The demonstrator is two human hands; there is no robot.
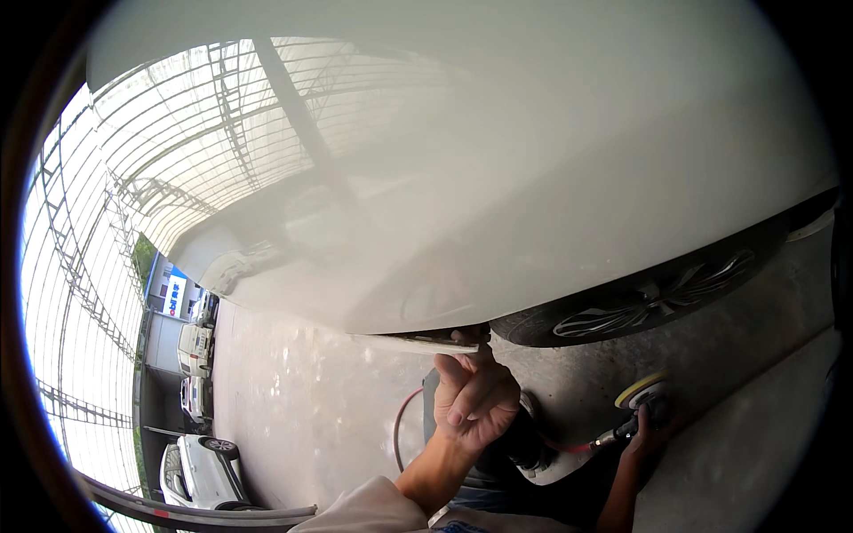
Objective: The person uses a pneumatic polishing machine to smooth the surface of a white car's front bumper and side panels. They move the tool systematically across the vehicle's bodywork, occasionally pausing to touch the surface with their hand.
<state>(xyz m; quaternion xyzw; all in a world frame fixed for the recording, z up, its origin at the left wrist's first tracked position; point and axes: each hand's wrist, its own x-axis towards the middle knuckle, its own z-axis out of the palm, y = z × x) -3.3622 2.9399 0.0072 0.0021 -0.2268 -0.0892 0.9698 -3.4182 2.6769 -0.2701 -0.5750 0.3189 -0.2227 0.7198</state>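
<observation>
A white car body panel [498,178] fills the upper part of the view, glossy and reflecting a roof frame. My left hand [473,398] reaches up to the panel's lower edge [418,341] just ahead of the wheel arch, with fingers curled over that edge and the thumb beneath. Lower right, in shadow, my right hand [641,437] grips a small air-powered sander [633,425] whose round yellow pad [641,388] faces up, apart from the panel. A red air hose [402,426] runs along the ground to the tool.
The car's tyre and spoked alloy wheel [657,298] sit right of my left hand. Grey concrete floor [302,417] spreads below the car. Several parked white cars [197,348] stand at far left under a metal truss roof [80,266].
</observation>
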